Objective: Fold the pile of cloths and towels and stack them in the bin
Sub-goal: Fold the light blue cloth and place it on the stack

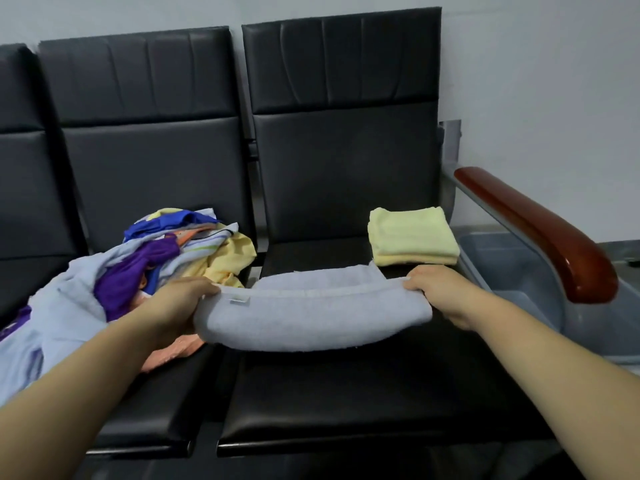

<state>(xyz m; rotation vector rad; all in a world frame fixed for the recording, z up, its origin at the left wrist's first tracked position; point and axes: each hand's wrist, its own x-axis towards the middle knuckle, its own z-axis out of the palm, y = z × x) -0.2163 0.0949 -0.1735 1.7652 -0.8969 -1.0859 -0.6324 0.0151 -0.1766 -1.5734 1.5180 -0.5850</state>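
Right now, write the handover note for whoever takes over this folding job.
Hands: the left hand and the right hand each grip one end of the pale grey towel, which is folded over above the right seat.
Done: folded yellow towels are stacked at the back of that seat, not yet in the bin.
Bin: it stands to the right, beyond the armrest. No cloth shows in its visible part.
Left to do: finish the pale grey towel, fold the unfolded pile on the next seat to the left, then stack everything in the bin.
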